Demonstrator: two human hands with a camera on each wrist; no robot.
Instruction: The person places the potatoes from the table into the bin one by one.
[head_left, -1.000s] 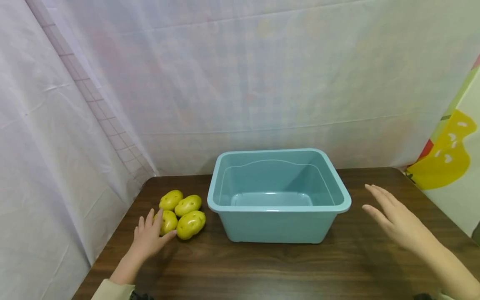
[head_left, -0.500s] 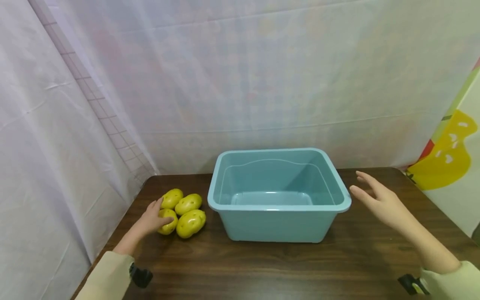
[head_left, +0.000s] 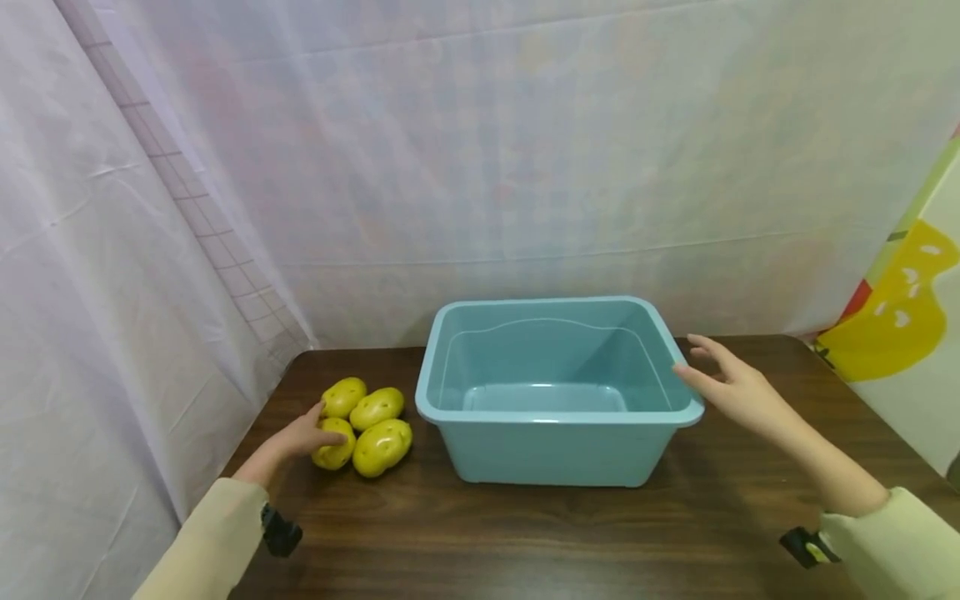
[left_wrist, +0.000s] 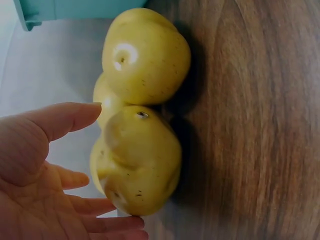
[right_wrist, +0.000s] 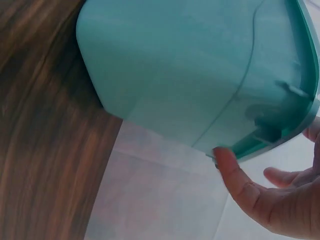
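Observation:
In the head view, several yellow potatoes [head_left: 382, 447] lie bunched on the left of the table. My left hand [head_left: 295, 437] is at the near left potato [head_left: 337, 454], thumb on one side and fingers on the other. The left wrist view has the thumb apart from that potato [left_wrist: 142, 165] and the lower fingers [left_wrist: 112, 223] at its end. A light blue plastic basin [head_left: 551, 454] stands mid-table with nothing inside. My right hand [head_left: 742, 400] is at its right rim, fingers loosely bent; in the right wrist view the thumb [right_wrist: 232, 170] is by the rim's corner.
The dark wooden table [head_left: 480, 542] carries the basin and potatoes. White curtains [head_left: 525, 167] hang behind and to the left. At the right is a wall panel with a yellow print [head_left: 892, 325]. Black wrist straps [head_left: 281, 533] sit at both cuffs.
My left hand has reached over to the near left potato, its spread fingers coming in around it. My right hand has moved left, up to the basin's right rim. Potatoes and basin stay put.

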